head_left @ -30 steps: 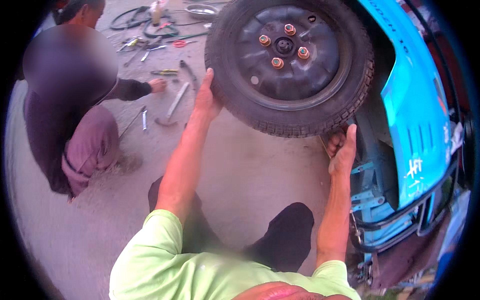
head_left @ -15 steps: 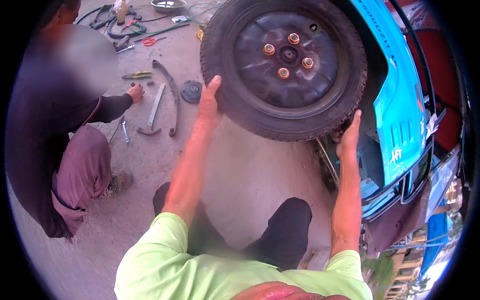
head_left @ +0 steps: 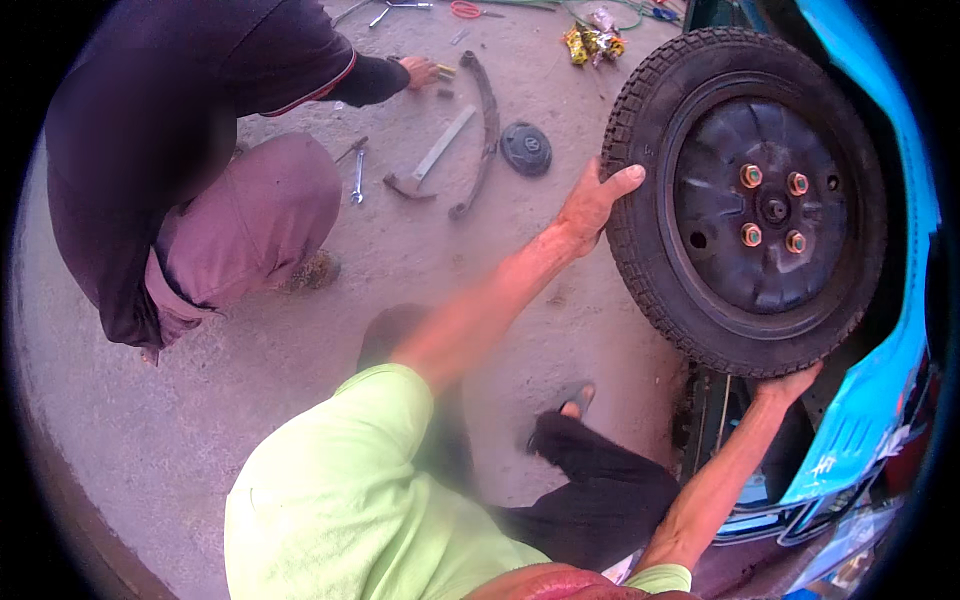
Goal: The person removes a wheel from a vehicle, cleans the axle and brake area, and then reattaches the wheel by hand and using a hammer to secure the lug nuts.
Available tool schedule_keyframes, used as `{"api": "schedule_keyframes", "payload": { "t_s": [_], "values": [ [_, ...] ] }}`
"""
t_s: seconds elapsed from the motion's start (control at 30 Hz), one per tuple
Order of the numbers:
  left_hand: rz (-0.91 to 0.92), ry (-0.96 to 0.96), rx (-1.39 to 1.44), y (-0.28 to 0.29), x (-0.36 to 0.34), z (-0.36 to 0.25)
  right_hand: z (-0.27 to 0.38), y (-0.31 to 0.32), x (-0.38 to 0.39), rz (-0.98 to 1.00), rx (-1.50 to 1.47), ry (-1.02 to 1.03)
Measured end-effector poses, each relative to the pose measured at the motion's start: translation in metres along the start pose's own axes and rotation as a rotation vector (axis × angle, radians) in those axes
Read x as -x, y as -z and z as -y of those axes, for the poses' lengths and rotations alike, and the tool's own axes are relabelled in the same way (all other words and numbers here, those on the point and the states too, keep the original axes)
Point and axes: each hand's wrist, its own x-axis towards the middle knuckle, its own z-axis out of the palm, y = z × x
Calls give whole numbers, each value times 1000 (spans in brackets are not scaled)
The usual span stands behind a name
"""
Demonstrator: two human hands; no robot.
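A black wheel (head_left: 645, 250) with a treaded tire and a dark steel rim (head_left: 720, 265) stands at the right, inside the opening of a blue vehicle body (head_left: 925, 200). Copper-coloured lug nuts sit around its hub. My left hand (head_left: 598, 205) grips the tire's left side, thumb on the sidewall and fingers out of sight behind the tread. Under the tire's lower edge, my right hand (head_left: 790, 385) is closed on the rubber, its fingers mostly hidden.
A person in dark clothes (head_left: 180, 150) squats at the left, one hand (head_left: 420, 72) reaching to small parts. On the concrete lie a round black cap (head_left: 525, 149), a curved metal bar (head_left: 485, 140), a hammer-like tool (head_left: 440, 145), a wrench (head_left: 357, 178), red-handled scissors (head_left: 470, 10) and yellow wrappers (head_left: 590, 45).
The view has swung right. The wheel, held in both my hands, has turned and now sits against the vehicle's opening. The other person's hand has reached forward to the small parts.
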Motion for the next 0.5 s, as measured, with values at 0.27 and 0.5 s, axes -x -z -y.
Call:
{"api": "schedule_keyframes", "payload": {
  "t_s": [0.27, 0.5],
  "values": [
    [-24, -64, -92, 1, -13, -25, 17, -64, 44, -234, -140, -17],
    [-8, -74, -52, -7, -25, -26, 12, -31, 26, 121, -427, -149]
  ]
}}
